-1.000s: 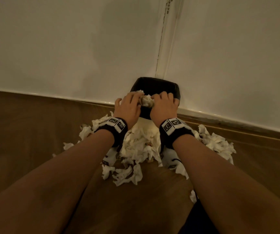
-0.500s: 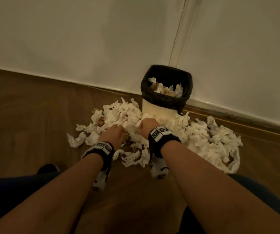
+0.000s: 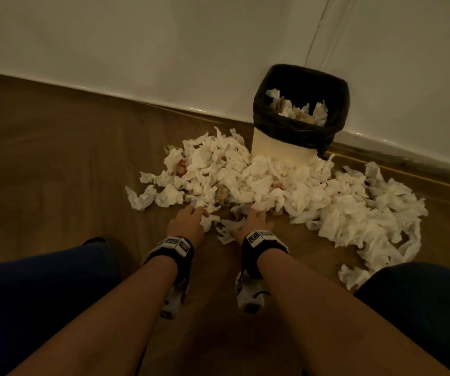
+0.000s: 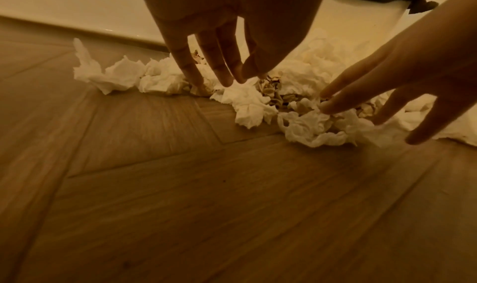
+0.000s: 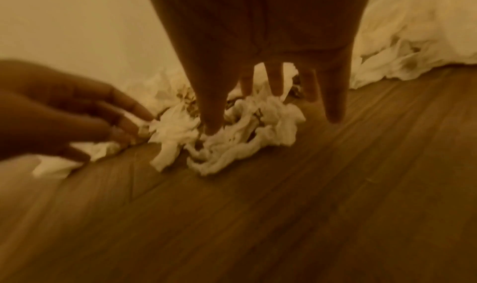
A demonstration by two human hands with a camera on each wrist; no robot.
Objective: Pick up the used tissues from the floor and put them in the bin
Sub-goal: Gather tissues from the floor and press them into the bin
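A wide heap of crumpled white tissues (image 3: 248, 180) covers the wooden floor in front of the bin (image 3: 280, 147), a white tub with a black liner that stands against the wall. Some tissues (image 3: 297, 109) lie inside it. My left hand (image 3: 195, 214) rests at the heap's near edge, its straight fingers (image 4: 219, 71) touching the paper. My right hand (image 3: 253, 214) is beside it, fingers (image 5: 210, 112) spread and pressing down into a loose clump (image 5: 232, 136). Neither hand has closed around anything.
The pale wall (image 3: 164, 50) and skirting board (image 3: 408, 164) run behind the bin. More tissues (image 3: 367, 221) spread to the right. My knees in dark trousers (image 3: 28, 289) sit at the lower left and lower right (image 3: 421, 299). Bare wood floor (image 3: 55, 172) lies to the left.
A second ago both hands held a wad over the bin's rim. They have since dropped back to the floor and now reach into the near edge of the heap with nothing held.
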